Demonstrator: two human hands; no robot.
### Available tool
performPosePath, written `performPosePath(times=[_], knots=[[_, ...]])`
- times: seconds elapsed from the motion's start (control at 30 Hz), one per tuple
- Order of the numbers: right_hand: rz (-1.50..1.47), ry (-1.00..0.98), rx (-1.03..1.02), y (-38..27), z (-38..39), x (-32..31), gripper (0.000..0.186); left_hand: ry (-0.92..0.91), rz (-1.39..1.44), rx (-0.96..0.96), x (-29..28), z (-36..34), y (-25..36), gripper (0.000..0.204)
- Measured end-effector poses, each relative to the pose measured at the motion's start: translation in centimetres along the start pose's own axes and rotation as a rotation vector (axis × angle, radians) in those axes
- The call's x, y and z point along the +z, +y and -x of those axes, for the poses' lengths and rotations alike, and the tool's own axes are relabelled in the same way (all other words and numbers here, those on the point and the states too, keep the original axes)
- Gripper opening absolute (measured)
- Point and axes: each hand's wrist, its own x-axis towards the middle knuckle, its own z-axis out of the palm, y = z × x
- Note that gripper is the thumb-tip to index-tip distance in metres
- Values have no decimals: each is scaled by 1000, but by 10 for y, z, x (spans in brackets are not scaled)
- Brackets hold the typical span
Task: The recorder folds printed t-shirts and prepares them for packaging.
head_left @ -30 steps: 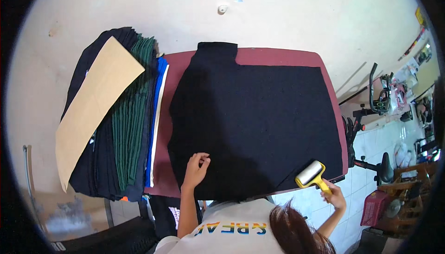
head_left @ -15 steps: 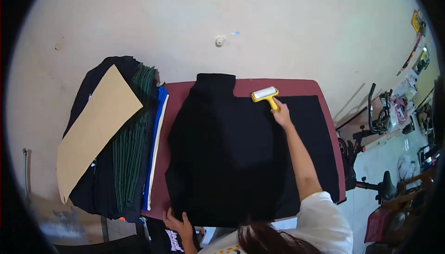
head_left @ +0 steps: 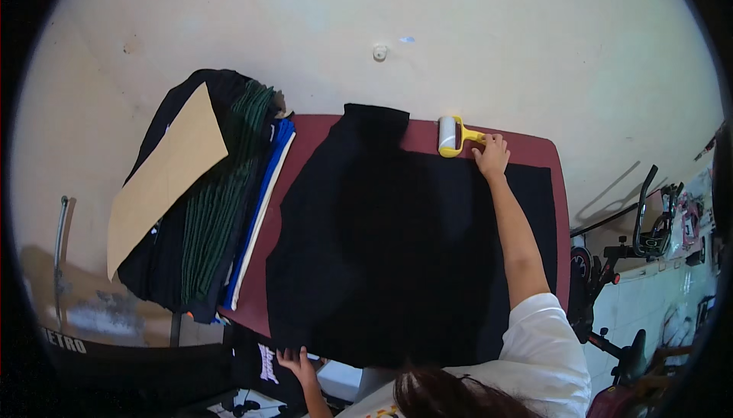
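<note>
Two hands are at work over a dark red table (head_left: 546, 160). A big black cloth (head_left: 397, 250) lies flat on the table and covers most of it. One part of the cloth sticks out past the far edge, up against the pale wall (head_left: 382, 13).

The right hand (head_left: 492, 155) is stretched far out, near the far edge of the table. Its fingers are curled around the yellow handle of a lint roller (head_left: 450, 135). The roller's white drum lies on the red table top, just beside the cloth's far edge.

The left hand (head_left: 294, 361) is down at the near edge of the table. Its fingers are spread and lie at the edge of the cloth. I cannot tell if it pinches the cloth or only touches it.

To the left of the table sits a pile of folded clothes (head_left: 221, 212), black, green, blue and white. A tan sheet of card (head_left: 164, 181) lies on top of the pile, tilted. On the right, near the wall, stands an exercise bike (head_left: 634, 250).
</note>
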Motion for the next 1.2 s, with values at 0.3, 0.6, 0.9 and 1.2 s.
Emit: performPosePath(times=[0.3, 0.6, 0.9, 1.2], knots=[[-194, -155, -492, 76, 211, -61, 39, 47, -20, 19, 13, -4, -4, 82], [110, -21, 193, 211, 299, -116, 41, -172, 168, 272, 35, -92, 184, 32], [-196, -30, 268, 136, 359, -124, 34, -448, 563, -23, 71, -219, 350, 63], [-1334, -330, 460, 14, 373, -119, 37, -608, 558, 44, 91, -39, 256, 25]])
